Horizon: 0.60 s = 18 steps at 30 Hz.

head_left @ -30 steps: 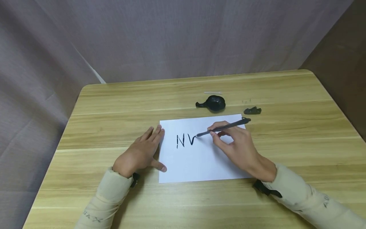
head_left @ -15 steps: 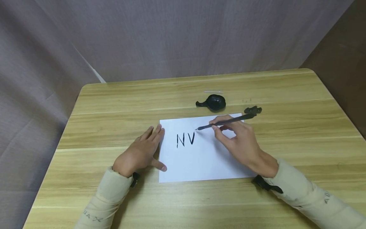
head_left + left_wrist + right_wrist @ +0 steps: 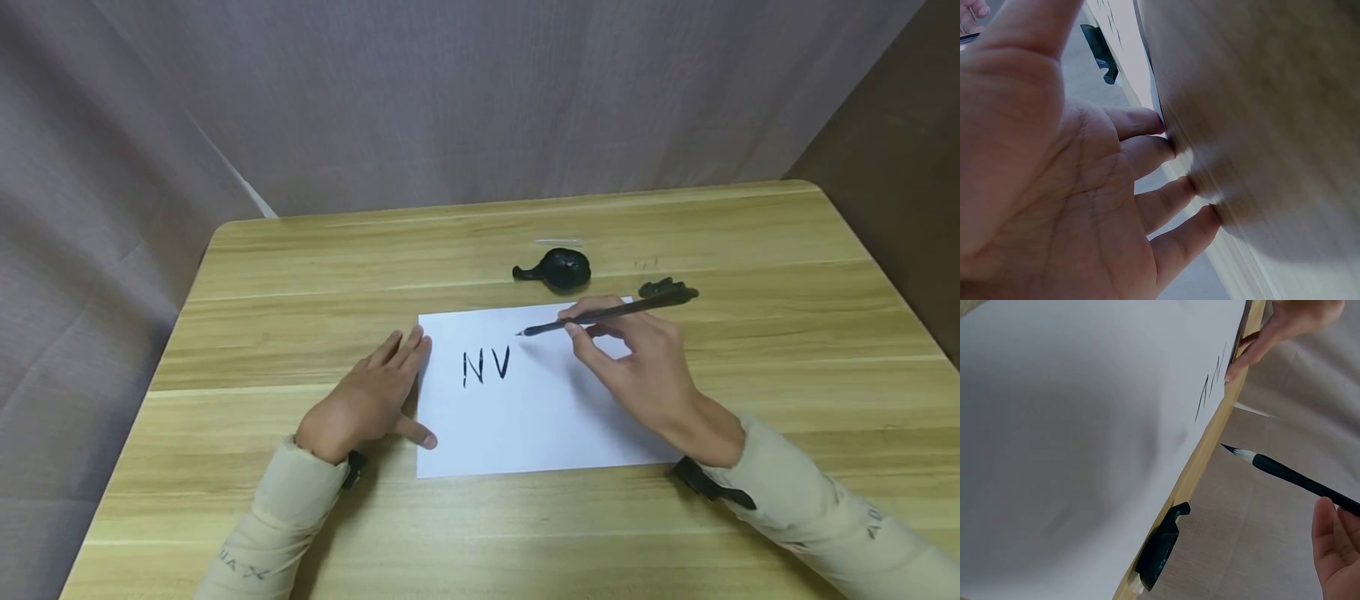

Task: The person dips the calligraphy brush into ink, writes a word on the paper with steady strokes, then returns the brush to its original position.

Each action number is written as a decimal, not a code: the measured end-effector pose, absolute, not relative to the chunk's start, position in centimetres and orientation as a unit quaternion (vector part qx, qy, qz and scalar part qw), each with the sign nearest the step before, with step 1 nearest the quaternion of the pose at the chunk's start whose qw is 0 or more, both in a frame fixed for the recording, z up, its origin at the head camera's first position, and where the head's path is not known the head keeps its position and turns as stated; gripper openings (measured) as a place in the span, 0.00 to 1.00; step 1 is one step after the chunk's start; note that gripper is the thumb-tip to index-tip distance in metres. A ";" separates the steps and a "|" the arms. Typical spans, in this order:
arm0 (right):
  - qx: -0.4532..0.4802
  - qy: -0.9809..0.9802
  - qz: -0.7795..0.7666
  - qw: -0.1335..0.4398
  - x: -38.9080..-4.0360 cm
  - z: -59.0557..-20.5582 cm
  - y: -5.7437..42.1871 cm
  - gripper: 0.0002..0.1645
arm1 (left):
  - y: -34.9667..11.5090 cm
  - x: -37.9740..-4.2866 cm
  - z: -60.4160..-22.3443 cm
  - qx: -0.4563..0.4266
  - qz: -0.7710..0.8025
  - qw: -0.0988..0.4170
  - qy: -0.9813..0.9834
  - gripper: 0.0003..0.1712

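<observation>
My right hand (image 3: 645, 371) pinches a calligraphy brush (image 3: 626, 311) between thumb and fingers. In the right wrist view the tip of the brush (image 3: 1294, 477) is dark with ink and raised off the sheet. In the head view that tip sits up and to the right of a black V (image 3: 501, 364), beside a black N (image 3: 473, 368). Both letters are on a white sheet of paper (image 3: 487, 437). My left hand (image 3: 363, 404) lies with fingers spread at the paper's left edge, thumb and fingertips over it. In the left wrist view its fingertips (image 3: 1184, 184) press down along the edge.
Behind the paper sits a black gourd-shaped dish (image 3: 566, 270) with a short handle. A small black brush rest (image 3: 654, 288) stands to its right, partly overlapped by the brush's end. A thin clear strip (image 3: 558, 242) lies beyond the dish on the wooden table (image 3: 300, 275).
The right upstroke of the V has been drawn to its top, and the brush has lifted off the paper. My right hand has moved up and right. The left hand stays still.
</observation>
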State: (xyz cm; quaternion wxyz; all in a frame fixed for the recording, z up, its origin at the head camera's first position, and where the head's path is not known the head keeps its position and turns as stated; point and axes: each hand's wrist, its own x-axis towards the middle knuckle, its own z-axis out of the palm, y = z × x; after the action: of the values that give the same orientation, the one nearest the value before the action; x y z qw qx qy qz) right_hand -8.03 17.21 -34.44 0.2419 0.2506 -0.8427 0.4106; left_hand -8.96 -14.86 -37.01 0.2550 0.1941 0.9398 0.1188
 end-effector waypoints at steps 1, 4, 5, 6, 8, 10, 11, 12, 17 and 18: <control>0.251 -0.843 0.409 0.242 -8.0 -34.4 17.2 0.14 | -14.9 -9.0 -37.0 0.194 0.119 0.255 0.940 0.79; 0.248 -0.847 0.402 0.243 -7.9 -34.2 17.4 0.14 | -14.9 -9.0 -37.1 0.193 0.120 0.256 0.940 0.80; 0.249 -0.848 0.399 0.244 -7.9 -34.2 17.4 0.14 | -14.9 -9.0 -37.1 0.193 0.119 0.257 0.940 0.80; 0.249 -0.850 0.396 0.244 -7.8 -34.1 17.5 0.14 | -15.0 -9.0 -37.1 0.192 0.119 0.258 0.939 0.80; 0.249 -0.851 0.393 0.245 -7.8 -34.1 17.5 0.14 | -15.0 -9.1 -37.2 0.192 0.118 0.258 0.939 0.80; 0.250 -0.851 0.391 0.247 -7.8 -34.1 17.6 0.14 | -15.1 -9.1 -37.2 0.192 0.117 0.258 0.939 0.80; 0.251 -0.850 0.391 0.249 -7.8 -34.1 17.6 0.14 | -15.1 -9.1 -37.2 0.192 0.117 0.259 0.939 0.80; 0.252 -0.850 0.391 0.249 -7.8 -34.1 17.6 0.14 | -15.1 -9.1 -37.3 0.193 0.118 0.259 0.939 0.80; 0.249 -0.852 0.386 0.250 -7.7 -34.2 17.6 0.15 | -15.1 -9.1 -37.3 0.192 0.119 0.259 0.939 0.80; 0.247 -0.854 0.384 0.250 -7.7 -34.3 17.6 0.14 | -15.1 -9.1 -37.3 0.192 0.119 0.258 0.939 0.80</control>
State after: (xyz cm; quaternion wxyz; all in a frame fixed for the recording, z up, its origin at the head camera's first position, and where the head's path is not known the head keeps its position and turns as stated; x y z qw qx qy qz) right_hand -7.66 17.65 -34.27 0.2500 0.2470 -0.8538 0.3841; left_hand -9.07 -15.14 -37.31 0.2579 0.1921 0.9394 0.1189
